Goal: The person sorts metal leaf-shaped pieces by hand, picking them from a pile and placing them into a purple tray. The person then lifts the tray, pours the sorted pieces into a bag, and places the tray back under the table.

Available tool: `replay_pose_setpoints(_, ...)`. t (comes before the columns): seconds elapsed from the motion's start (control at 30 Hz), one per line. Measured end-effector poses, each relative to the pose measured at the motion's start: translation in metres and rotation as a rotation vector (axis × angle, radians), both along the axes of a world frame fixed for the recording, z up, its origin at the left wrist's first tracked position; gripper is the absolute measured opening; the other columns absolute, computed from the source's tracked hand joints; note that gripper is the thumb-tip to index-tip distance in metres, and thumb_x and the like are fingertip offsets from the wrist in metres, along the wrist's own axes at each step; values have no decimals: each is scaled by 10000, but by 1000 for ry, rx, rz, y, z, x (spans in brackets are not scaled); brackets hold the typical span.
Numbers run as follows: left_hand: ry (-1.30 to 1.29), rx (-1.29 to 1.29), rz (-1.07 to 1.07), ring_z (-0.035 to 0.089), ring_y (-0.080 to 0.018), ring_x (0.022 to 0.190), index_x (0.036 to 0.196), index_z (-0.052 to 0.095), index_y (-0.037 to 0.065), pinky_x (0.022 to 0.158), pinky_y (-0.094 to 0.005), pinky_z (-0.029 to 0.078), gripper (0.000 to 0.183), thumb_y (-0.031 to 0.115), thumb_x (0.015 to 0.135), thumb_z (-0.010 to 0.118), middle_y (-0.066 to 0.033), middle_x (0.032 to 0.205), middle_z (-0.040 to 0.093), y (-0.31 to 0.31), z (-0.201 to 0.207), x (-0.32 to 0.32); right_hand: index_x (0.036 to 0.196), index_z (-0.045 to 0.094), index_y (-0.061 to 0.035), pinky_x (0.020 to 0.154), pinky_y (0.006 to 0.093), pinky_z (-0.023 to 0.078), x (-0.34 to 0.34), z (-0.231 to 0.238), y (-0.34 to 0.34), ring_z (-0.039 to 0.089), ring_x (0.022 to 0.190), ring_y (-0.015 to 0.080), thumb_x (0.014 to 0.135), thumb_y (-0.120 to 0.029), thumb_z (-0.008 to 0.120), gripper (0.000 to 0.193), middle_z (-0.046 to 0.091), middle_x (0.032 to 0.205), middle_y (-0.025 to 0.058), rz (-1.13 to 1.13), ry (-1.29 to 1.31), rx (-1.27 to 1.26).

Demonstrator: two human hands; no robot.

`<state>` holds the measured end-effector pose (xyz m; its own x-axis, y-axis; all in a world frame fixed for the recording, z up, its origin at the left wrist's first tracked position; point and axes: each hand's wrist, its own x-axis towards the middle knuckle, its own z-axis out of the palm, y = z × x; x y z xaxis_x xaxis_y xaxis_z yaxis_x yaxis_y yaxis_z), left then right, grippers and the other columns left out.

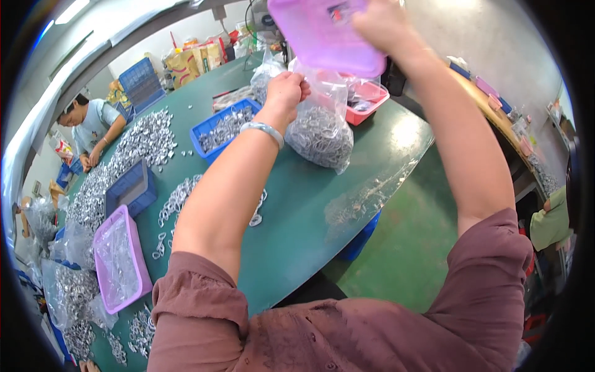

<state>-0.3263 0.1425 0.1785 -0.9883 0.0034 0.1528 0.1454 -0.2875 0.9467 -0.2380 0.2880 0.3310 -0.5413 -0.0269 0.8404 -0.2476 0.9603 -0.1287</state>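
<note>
My right hand [385, 30] grips the edge of a purple plastic tray [310, 37], raised and tilted at the top of the view. A label shows on its surface. My left hand [286, 94] is closed at the upper edge of a clear plastic bag [323, 133], which sits on the green table, filled with small grey metal rings or links. A bracelet circles my left wrist. Behind the bag, partly covered by it, stands a pink-red tray [367, 106] with more parts in it. The fingertips of my right hand are hidden behind the tray's edge.
A blue bin [224, 129] of metal parts, an empty-looking blue bin [131, 188] and a purple tray [121, 260] holding plastic film stand on the green table [291, 211]. Loose parts [145, 136] are heaped at left, near a seated co-worker [93, 127].
</note>
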Motion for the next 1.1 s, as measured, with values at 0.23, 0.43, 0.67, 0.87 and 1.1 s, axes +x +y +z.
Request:
replay_pose_setpoints(0.23,-112,-203,-129,627,-183,880,1028,588,39,751,-308,513,233,257,981,523,-72,969,636,-52,5,30,1360,468,-21,882,381,531,52,-19,190,660,986,261,833,-183,594,566,630,1094,164,580,-319,-698)
replay_pose_setpoints(0.43,-242,-329,-73,607,-181,930,1133,609,54,843,-331,483,412,422,1020,462,-59,1030,635,-139,-26,124,1325,444,72,864,367,538,138,-152,175,642,984,265,753,-154,630,643,613,1141,162,748,-694,-1234)
replay_pose_setpoints(0.67,-495,-318,8,629,-168,920,1182,595,57,803,-319,512,430,415,1026,413,-70,1053,654,-215,-104,305,1294,478,53,884,379,530,127,-269,118,637,955,263,790,-145,688,581,631,1103,159,875,-1164,-1560)
replay_pose_setpoints(0.87,-520,-192,-111,647,-170,882,1170,604,15,769,-298,529,345,302,1012,498,-94,1019,670,-209,-135,434,1233,542,46,849,432,551,168,-263,242,660,948,301,820,-242,657,517,654,1085,193,615,-1234,-1598)
replay_pose_setpoints(1.1,-706,-36,-232,638,-165,933,1197,601,-6,805,-298,538,365,297,1021,501,-106,1051,666,-189,-199,501,1239,567,47,936,455,498,234,-367,261,636,995,351,783,-306,689,590,649,1147,224,274,-1459,-1610)
